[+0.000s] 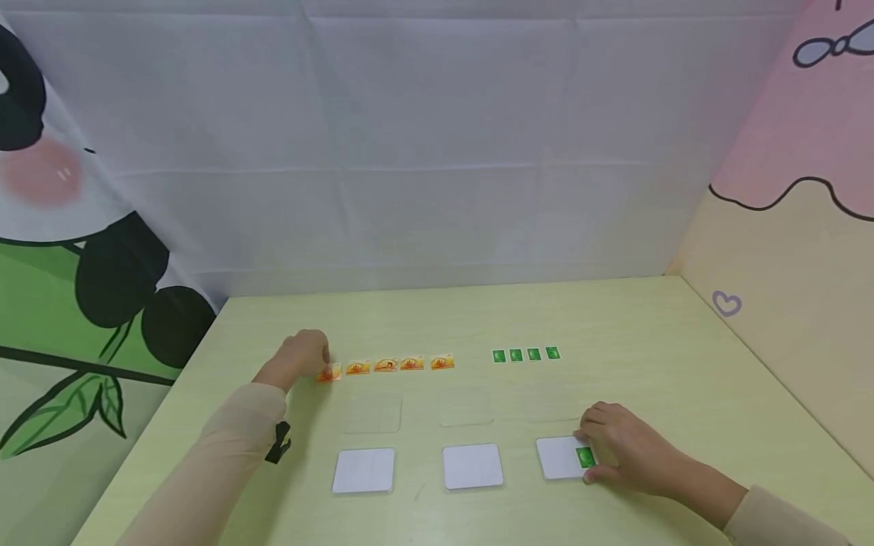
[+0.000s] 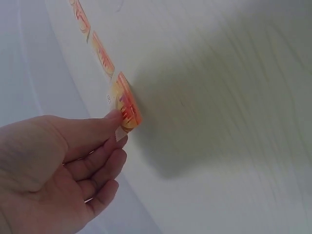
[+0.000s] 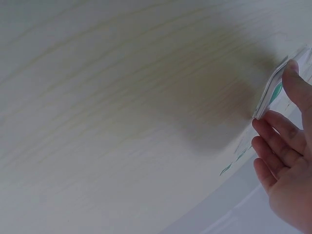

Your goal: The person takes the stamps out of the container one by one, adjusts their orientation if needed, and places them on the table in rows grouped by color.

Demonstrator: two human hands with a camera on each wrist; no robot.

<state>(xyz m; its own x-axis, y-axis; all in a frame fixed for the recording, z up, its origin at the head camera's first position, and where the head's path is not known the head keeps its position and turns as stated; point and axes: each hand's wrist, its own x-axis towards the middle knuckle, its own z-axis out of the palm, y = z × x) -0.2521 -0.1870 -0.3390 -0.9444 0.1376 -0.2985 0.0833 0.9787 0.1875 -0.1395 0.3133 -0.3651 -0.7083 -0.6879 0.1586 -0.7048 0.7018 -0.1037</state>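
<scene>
At the left end of a row, my left hand (image 1: 297, 359) pinches an orange-and-yellow sticker (image 2: 127, 103) between thumb and fingertips. That sticker tilts up from the table in the left wrist view. More orange stickers (image 1: 385, 365) lie in line to its right. My right hand (image 1: 627, 447) holds the rightmost white card (image 1: 554, 458) by its right end, thumb on the near edge and fingers on the far edge. A green sticker (image 1: 585, 456) lies on that card, beside the fingers. In the right wrist view the card's edge (image 3: 269, 90) looks thick and layered.
Two more white cards (image 1: 364, 470) lie to the left, the other one (image 1: 473, 465) in the middle. Behind them are faint clear rectangles (image 1: 372, 413) on the table (image 1: 614, 326). Several green stickers (image 1: 534, 354) form a row at the back right. Fabric walls (image 1: 437, 152) surround the table.
</scene>
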